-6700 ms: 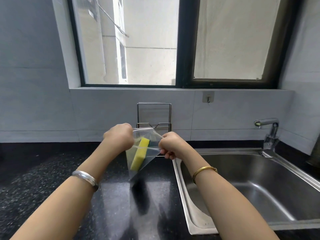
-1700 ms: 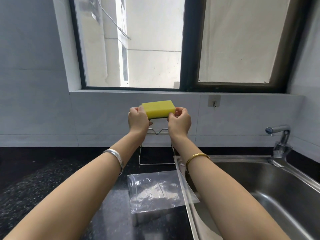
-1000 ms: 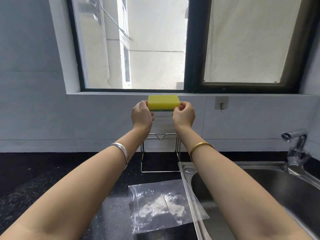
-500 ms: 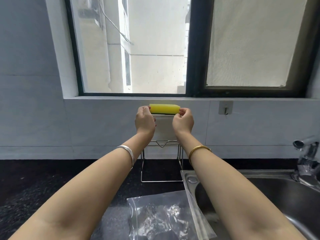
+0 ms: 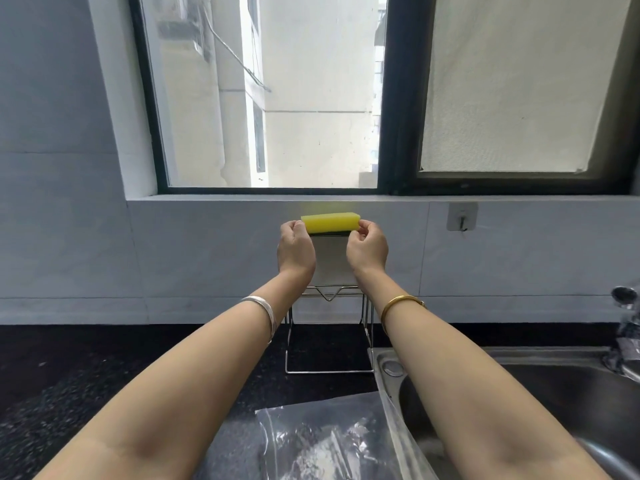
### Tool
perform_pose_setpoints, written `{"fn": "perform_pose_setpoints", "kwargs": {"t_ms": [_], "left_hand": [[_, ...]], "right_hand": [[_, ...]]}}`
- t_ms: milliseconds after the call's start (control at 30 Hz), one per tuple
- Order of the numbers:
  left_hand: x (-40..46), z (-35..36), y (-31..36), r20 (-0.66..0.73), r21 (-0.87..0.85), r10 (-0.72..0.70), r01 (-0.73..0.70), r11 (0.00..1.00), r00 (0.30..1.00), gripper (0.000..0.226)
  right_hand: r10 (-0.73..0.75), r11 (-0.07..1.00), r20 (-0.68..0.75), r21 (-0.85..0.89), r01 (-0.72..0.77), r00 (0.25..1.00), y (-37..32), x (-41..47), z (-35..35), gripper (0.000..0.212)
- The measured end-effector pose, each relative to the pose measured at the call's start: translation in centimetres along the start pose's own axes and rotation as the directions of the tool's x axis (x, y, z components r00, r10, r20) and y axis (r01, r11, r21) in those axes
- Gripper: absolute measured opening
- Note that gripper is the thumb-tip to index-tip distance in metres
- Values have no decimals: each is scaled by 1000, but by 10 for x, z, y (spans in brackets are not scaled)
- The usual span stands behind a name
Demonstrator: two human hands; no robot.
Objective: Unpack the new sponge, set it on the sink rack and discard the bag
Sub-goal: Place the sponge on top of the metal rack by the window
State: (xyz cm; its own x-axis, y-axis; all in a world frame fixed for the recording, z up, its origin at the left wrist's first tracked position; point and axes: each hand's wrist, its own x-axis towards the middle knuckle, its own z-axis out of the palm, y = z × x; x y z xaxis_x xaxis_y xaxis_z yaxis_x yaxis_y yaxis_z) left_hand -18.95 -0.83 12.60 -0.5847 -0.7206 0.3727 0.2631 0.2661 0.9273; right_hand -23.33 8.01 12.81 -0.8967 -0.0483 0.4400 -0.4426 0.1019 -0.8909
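The yellow sponge [image 5: 330, 221], dark scrub side down, lies flat on the top of the wire sink rack [image 5: 329, 371], which stands against the tiled wall. My left hand [image 5: 296, 249] pinches the sponge's left end and my right hand [image 5: 367, 249] pinches its right end. The rack's top shelf is mostly hidden behind my hands. The empty clear plastic bag [image 5: 332, 441] lies crumpled on the black countertop [image 5: 69, 393] near the front, between my forearms, touching the sink's left rim.
A steel sink [image 5: 554, 382] fills the lower right, with a faucet [image 5: 627, 327] at the right edge. A small wall hook [image 5: 461, 216] sits under the window sill. A large window is above the rack.
Since a second ago the sponge has come down from just above the rack onto its top, levelling out. Both hands stay at its ends. My view has tilted up, pushing the bag lower.
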Motion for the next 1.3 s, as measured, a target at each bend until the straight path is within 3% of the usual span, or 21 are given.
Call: {"fn": "perform_pose_setpoints", "kwargs": {"t_ms": [400,867,1133,1300], "left_hand": [[6,7,-13,150,-8,15,-14,1000,989,48],[-5,2,-6,107,31,-40,37,999,993,56],[-23,-17,34,43,88,-50,46,995,998,54],[-46,-34,54,94,179,-61,43,983,994,54]], "right_hand": [[30,998,102,-61,-24,994,6,-4,0,48],[94,993,66,-80,-88,993,6,-8,-12,61],[78,995,80,-66,-73,994,-11,-32,-38,60],[39,999,75,-30,-36,996,-22,-56,-63,57]]}}
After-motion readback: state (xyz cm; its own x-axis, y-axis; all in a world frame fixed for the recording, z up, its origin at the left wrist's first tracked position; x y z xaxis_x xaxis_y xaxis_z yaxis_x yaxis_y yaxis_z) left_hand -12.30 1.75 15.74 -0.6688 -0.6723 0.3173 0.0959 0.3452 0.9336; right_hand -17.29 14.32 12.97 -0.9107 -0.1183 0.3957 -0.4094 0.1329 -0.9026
